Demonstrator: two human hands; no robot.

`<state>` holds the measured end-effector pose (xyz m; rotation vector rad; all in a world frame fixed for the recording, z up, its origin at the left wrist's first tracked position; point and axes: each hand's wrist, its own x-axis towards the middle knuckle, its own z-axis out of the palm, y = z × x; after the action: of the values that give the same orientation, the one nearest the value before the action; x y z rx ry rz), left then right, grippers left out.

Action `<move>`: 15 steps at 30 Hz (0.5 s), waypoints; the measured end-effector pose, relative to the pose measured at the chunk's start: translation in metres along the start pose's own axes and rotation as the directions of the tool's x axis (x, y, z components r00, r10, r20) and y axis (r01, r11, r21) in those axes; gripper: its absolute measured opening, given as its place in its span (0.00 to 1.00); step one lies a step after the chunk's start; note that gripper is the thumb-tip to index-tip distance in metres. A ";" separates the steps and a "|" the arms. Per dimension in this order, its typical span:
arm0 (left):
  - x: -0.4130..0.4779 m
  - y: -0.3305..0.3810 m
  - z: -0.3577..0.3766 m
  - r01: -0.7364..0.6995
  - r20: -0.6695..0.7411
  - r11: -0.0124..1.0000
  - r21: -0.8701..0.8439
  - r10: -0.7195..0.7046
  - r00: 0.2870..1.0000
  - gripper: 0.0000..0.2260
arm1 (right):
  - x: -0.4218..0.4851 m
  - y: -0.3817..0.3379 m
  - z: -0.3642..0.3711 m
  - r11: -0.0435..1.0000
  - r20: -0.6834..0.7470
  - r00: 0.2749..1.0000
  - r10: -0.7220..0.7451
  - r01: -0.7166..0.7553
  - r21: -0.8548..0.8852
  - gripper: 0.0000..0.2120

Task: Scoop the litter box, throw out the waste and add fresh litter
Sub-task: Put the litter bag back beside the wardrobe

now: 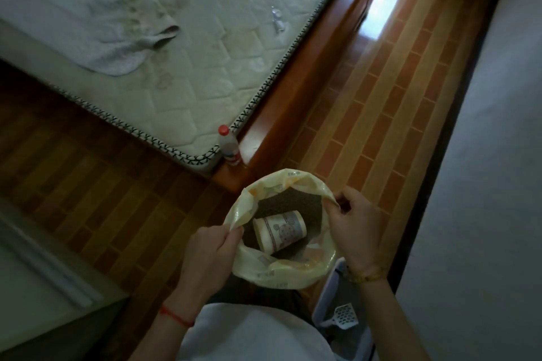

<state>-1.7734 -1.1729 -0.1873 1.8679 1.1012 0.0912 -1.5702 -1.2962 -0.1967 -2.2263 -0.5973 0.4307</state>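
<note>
Litter box (pixel 325 300) noted nearest, at lower right on the floor, with a white slotted scoop (pixel 346 314) laid in it. Just beyond, a yellow plastic bag (pixel 281 276) is held open by 2 hands. Its rim is pinched in curled fingers by the left hand (pixel 211 246) and the right hand (pixel 353 228), on opposite sides. Inside, 1 patterned paper cup (pixel 278 230) is seen on its side over dark, grainy fill, probably litter. Bag judged thin, soft, slippery and sagging under load; best gathered at the rim. Farther off, a red-capped bottle (pixel 230 146) is recorded at the mattress (pixel 205 67) corner.
</note>
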 end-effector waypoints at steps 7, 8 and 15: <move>-0.015 -0.050 -0.063 0.164 -0.170 0.986 -0.014 -0.164 0.972 0.18 | 0.009 -0.072 0.073 0.986 0.224 0.963 -0.151 0.161 -0.030 0.10; -0.016 -0.058 -0.074 0.183 -0.193 0.983 -0.026 -0.184 0.964 0.17 | 0.010 -0.084 0.085 0.982 0.247 0.953 -0.176 0.189 -0.027 0.10; -0.029 -0.114 -0.161 0.311 -0.344 0.943 -0.118 -0.333 0.878 0.18 | 0.001 -0.177 0.184 0.930 0.365 0.865 -0.343 0.368 0.001 0.08</move>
<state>-1.9410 -1.0659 -0.1714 1.6249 1.6331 0.2800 -1.7067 -1.0808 -0.1808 -2.0467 -1.2135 0.6365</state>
